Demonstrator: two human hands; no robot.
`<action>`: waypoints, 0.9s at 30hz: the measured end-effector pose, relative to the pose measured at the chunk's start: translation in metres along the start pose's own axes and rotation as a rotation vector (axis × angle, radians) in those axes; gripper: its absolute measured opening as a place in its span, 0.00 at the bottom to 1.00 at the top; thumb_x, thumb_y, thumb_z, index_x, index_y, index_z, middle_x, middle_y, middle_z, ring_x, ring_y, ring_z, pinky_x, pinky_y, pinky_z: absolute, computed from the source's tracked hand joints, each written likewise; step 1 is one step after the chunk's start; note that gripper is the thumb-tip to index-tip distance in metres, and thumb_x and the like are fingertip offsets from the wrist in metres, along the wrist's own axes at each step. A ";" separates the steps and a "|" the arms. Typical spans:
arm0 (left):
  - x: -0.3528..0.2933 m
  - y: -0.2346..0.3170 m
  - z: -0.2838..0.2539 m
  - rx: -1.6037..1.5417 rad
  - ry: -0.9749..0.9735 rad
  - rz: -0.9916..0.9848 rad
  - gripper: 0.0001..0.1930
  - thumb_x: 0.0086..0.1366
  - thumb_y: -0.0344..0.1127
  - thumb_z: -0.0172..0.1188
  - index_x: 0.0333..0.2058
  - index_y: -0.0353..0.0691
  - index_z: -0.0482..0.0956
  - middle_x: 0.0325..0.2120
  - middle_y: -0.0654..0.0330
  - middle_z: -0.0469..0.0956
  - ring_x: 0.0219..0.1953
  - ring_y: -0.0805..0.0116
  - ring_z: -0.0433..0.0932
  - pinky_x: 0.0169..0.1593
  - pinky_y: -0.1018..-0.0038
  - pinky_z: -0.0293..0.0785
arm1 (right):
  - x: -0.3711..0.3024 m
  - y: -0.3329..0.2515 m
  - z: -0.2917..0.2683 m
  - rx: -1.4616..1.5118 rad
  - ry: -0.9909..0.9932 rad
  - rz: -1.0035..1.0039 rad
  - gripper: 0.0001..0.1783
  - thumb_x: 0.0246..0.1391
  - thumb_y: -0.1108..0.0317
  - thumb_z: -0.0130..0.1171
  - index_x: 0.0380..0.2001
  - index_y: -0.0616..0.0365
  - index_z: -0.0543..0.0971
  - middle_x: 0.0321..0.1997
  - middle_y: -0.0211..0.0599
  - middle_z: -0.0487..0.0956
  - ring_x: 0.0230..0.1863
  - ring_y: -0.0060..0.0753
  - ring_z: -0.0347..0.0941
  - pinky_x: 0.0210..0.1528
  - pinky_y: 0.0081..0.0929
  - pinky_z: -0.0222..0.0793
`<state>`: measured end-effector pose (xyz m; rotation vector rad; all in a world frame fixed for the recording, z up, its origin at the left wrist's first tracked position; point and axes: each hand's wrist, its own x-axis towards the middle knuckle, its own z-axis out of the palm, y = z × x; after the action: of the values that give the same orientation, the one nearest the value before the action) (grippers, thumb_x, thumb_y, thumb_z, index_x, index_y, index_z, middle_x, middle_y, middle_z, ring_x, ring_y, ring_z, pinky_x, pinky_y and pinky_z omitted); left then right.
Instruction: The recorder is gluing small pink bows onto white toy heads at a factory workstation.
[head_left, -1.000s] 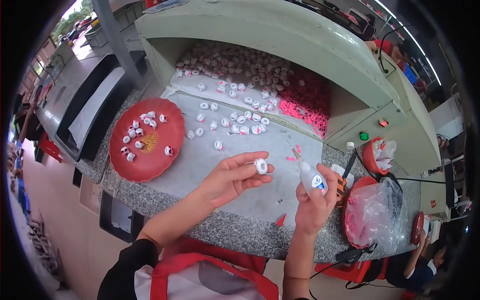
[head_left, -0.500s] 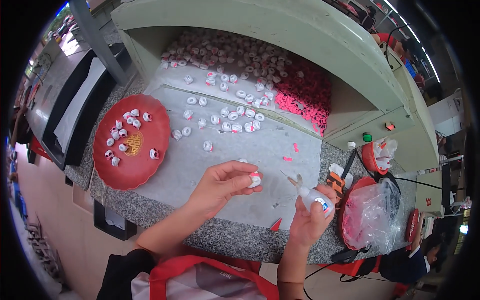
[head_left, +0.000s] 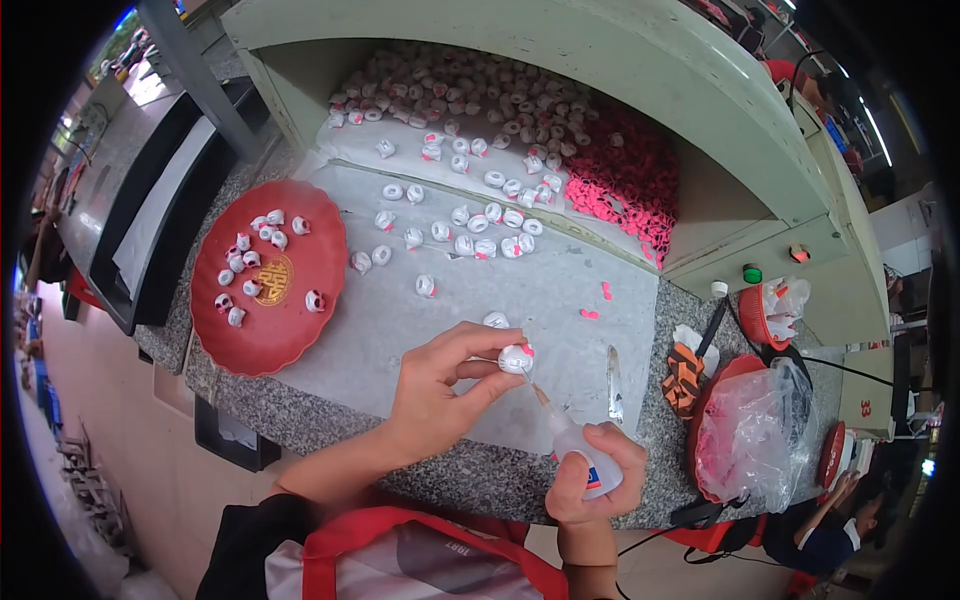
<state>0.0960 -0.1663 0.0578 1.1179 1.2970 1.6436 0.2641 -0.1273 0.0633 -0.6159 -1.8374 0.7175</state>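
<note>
Two hands worked together — left hand (head_left: 435, 390) pinched a small white piece (head_left: 514, 358) steady, right hand (head_left: 590, 480) clenched a glue bottle (head_left: 577, 445), nozzle touching it

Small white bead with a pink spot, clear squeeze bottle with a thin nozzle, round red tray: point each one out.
Small white bead with a pink spot (head_left: 515, 359): head view, its white face, pinched by the left hand.
Clear squeeze bottle with a thin nozzle (head_left: 580, 448): head view, its body above the right hand.
Round red tray (head_left: 285, 325): head view, bare lower floor.

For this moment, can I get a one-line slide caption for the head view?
Left hand pinches a small white piece while right hand tips a glue bottle nozzle against it, beside a red tray.
</note>
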 end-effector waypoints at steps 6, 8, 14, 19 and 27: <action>0.000 0.001 0.001 -0.071 0.006 -0.045 0.17 0.51 0.16 0.54 0.42 0.29 0.69 0.39 0.53 0.70 0.42 0.66 0.72 0.44 0.73 0.74 | 0.007 -0.003 0.002 -0.026 0.001 -0.049 0.17 0.35 0.75 0.56 0.34 0.63 0.69 0.17 0.37 0.71 0.10 0.26 0.62 0.12 0.20 0.57; 0.000 0.001 0.001 -0.064 -0.002 -0.028 0.17 0.51 0.16 0.54 0.42 0.29 0.69 0.39 0.53 0.70 0.42 0.66 0.72 0.44 0.73 0.75 | 0.010 -0.003 0.001 -0.047 -0.003 -0.068 0.17 0.35 0.75 0.56 0.34 0.63 0.70 0.17 0.37 0.72 0.10 0.26 0.62 0.12 0.20 0.58; -0.001 0.001 0.003 -0.069 -0.016 -0.023 0.17 0.51 0.15 0.54 0.42 0.28 0.69 0.39 0.52 0.69 0.42 0.66 0.72 0.43 0.73 0.75 | 0.010 -0.004 0.002 -0.030 -0.003 -0.064 0.16 0.36 0.74 0.56 0.34 0.63 0.70 0.18 0.38 0.73 0.11 0.26 0.63 0.12 0.20 0.59; -0.001 0.000 0.003 -0.069 -0.012 -0.010 0.17 0.50 0.15 0.54 0.42 0.28 0.69 0.38 0.52 0.69 0.42 0.66 0.72 0.43 0.73 0.75 | 0.011 -0.003 0.002 -0.028 0.002 -0.063 0.16 0.36 0.74 0.56 0.34 0.63 0.70 0.18 0.38 0.73 0.11 0.27 0.63 0.12 0.21 0.59; 0.000 0.001 0.002 -0.037 -0.011 -0.001 0.17 0.50 0.14 0.54 0.40 0.29 0.71 0.38 0.52 0.70 0.42 0.65 0.72 0.43 0.74 0.75 | 0.011 -0.006 0.001 -0.024 -0.044 -0.057 0.15 0.36 0.74 0.56 0.33 0.64 0.70 0.15 0.36 0.71 0.10 0.28 0.62 0.11 0.20 0.57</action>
<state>0.0981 -0.1658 0.0592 1.1025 1.2549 1.6517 0.2591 -0.1241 0.0740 -0.5643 -1.8992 0.6769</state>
